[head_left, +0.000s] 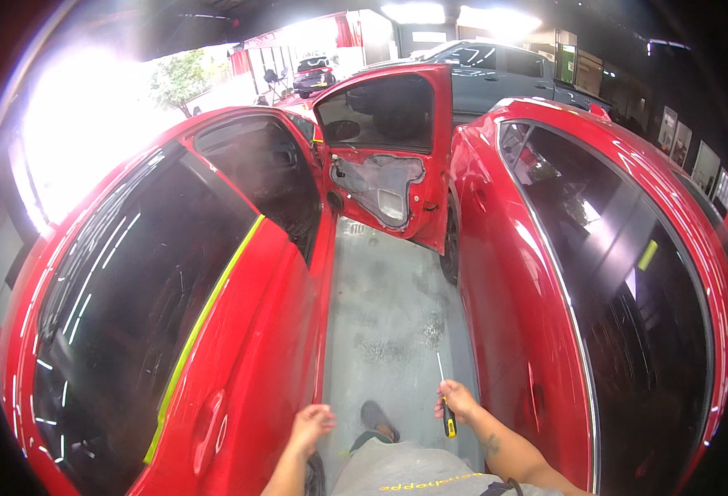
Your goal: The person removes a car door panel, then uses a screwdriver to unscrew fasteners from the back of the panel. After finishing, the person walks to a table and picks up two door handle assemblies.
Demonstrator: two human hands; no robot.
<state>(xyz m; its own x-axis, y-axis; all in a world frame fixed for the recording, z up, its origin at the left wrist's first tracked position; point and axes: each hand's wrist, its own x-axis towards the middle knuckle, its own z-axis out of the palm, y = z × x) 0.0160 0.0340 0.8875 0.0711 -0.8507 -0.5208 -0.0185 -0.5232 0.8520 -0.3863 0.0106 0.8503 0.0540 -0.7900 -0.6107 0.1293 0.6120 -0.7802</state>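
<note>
Workshop bay, grey concrete floor [389, 306], daylight glaring in from the open front at the upper left. Two red cars parked side by side; the person stands in the narrow floor strip between them, facing the open front.

Left: red car on the left [240, 364], dark tinted side glass, a strip of yellow-green tape [203, 322] running along the lower edge of the window, probably masking. Its front door is swung wide, leaving the cabin opening dark.

Left hand [310, 423]: empty, fingers loosely curled and slightly apart, hanging just beside the left car's body panel. Contact with the panel cannot be told. It seems to be kept free, near the panel, for balance in the tight gap.

Centre, far end of the floor strip: an open red door [385, 157] with its inner trim removed, bare metal and pale liner exposed. It blocks the far end of the gap. A dark shoe [378, 420] shows on the floor near the lower edge.

Right hand [456, 400]: closed around a screwdriver [444, 397], black and yellow handle below the fist, thin shaft pointing up and away. Held low, over the floor's right edge, close to the red car on the right [513, 314]; tip kept clear of the paint.

Right: that car's tinted glass, chrome-edged, carries a short yellow tape mark. A grey vehicle [496, 70] stands beyond.
</note>
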